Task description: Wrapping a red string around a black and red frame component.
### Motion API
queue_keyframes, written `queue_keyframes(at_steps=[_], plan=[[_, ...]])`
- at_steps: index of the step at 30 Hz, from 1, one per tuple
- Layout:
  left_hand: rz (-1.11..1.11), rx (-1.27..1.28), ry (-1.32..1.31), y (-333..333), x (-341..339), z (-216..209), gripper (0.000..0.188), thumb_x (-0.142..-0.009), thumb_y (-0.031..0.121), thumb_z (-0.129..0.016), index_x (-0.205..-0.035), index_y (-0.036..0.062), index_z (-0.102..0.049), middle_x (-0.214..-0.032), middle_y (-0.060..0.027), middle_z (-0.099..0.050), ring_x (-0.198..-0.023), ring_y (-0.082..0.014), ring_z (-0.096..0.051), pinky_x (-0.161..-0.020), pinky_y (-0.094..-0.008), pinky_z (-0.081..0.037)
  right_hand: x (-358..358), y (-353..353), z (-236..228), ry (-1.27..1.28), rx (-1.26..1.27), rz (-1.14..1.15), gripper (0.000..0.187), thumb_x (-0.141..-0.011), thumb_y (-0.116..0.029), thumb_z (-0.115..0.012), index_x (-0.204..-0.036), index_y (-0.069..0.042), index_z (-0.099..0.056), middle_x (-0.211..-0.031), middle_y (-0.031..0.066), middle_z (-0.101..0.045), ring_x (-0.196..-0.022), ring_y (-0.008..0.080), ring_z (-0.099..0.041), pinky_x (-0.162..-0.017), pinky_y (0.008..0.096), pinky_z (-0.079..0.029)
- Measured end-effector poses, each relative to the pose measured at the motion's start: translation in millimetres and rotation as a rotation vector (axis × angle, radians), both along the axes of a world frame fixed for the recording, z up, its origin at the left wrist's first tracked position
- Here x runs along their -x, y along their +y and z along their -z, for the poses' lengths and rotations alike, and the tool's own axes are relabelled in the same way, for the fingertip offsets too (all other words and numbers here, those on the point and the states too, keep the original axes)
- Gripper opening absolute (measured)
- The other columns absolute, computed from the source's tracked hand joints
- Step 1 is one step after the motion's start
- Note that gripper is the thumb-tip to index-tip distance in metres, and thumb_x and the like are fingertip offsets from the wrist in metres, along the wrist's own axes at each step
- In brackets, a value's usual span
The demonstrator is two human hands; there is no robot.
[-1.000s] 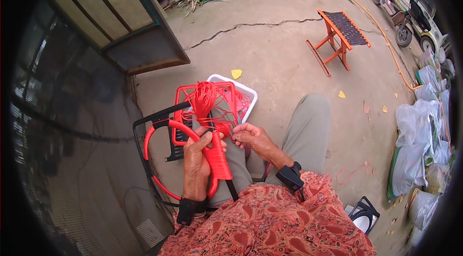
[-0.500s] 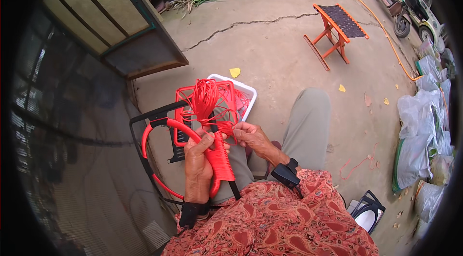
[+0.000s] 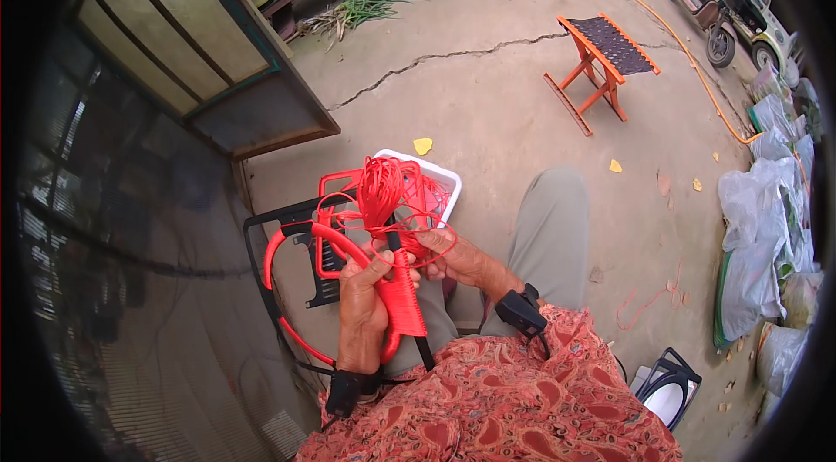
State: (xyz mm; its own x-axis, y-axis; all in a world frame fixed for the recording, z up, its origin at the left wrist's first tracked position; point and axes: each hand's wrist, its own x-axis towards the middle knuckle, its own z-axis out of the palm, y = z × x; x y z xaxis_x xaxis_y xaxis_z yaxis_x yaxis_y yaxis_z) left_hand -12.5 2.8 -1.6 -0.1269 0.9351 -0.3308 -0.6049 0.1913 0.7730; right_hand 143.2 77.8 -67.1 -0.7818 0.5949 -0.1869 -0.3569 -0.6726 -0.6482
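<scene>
Across my lap lies a black frame (image 3: 256, 270) with a red-covered curved rail; one straight bar carries a dense winding of red cord (image 3: 402, 301). My left hand (image 3: 359, 314) is closed around this wound bar, thumb on its upper side. A bunched hank of red cord (image 3: 380, 192) rises at the bar's far end, with loose loops around it. At the bar's right side, my right hand (image 3: 470, 263) is closed on the cord, and loops cross over its fingers. Its fingertips are partly hidden behind the bar and the loops.
Beyond my knees sits a white basin (image 3: 455, 192) with red stuff in it. An orange folding stool (image 3: 610, 48) stands farther off. A door (image 3: 235, 70) is at left, plastic bags (image 3: 749, 218) at right, and a black-framed object (image 3: 669, 391) lies low at right.
My right hand has dropped slightly and closer to the bar. The loose cord has spread into wider loops across it, and the hank has tipped a little to the right.
</scene>
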Motion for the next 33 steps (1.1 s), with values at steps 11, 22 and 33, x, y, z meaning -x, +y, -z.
queue_keyframes(at_steps=[11, 22, 33], plan=[[-0.148, -0.059, -0.043, -17, 23, -3, 0.049, -0.084, 0.008, -0.065, -0.126, -0.0056, -0.043, -0.088, -0.0203, -0.065, -0.067, -0.0276, -0.067, -0.057, -0.0373, -0.058, -96, 19, -46, -0.709, -0.463, 0.225, 0.018, -0.084, -0.024, -0.07, -0.086, -0.008, -0.065, -0.067, -0.0056, -0.054, -0.055, 0.0026, -0.041, -0.049, 0.0186, -0.03], [-0.042, -0.03, -0.066, -6, 1, -7, 0.056, -0.083, 0.009, -0.067, -0.13, -0.0043, -0.04, -0.09, -0.0223, -0.065, -0.066, -0.0291, -0.067, -0.058, -0.0377, -0.057, -146, 4, -67, 0.103, -0.219, 0.632, 0.02, -0.091, -0.023, -0.062, -0.099, -0.005, -0.056, -0.119, 0.0197, -0.058, -0.11, 0.0308, -0.057, -0.101, 0.0419, -0.042], [-0.012, -0.039, -0.059, -3, -3, -5, 0.05, -0.083, 0.008, -0.066, -0.127, -0.0022, -0.044, -0.089, -0.0219, -0.065, -0.067, -0.0288, -0.067, -0.058, -0.0374, -0.057, -52, 6, -107, 0.048, -0.341, 0.628, 0.025, -0.1, -0.032, -0.046, -0.095, -0.008, -0.05, -0.095, 0.0084, -0.065, -0.091, 0.0232, -0.061, -0.086, 0.0354, -0.047]])
